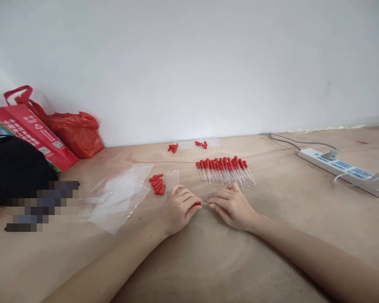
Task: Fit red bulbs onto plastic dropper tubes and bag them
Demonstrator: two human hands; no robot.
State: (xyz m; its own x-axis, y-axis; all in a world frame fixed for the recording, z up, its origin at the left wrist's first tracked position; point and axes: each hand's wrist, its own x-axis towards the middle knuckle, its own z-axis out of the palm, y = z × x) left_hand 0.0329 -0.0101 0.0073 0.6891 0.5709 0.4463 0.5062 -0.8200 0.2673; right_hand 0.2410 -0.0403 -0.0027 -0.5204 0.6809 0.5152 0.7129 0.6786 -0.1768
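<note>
My left hand (182, 209) pinches a red rubber dropper bulb (198, 204), mostly hidden by the fingers. A thin clear glass tube (205, 204) runs from the bulb's end into the closed fingers of my right hand (229, 206). Whether the tube sits inside the bulb or only meets it, I cannot tell. Beyond my left hand lie several loose red bulbs (158, 184) and a row of bare glass tubes (172, 179). Past my right hand, several droppers (225, 168) with red bulbs lie side by side, tips toward me.
Clear plastic bags (121, 198) lie at left. Small red bulbs (173, 148) and another clear bag (213, 143) rest near the wall. A power strip (344, 168) with cords stands at right. Red bags (77, 130) and a black item (15, 168) occupy the far left.
</note>
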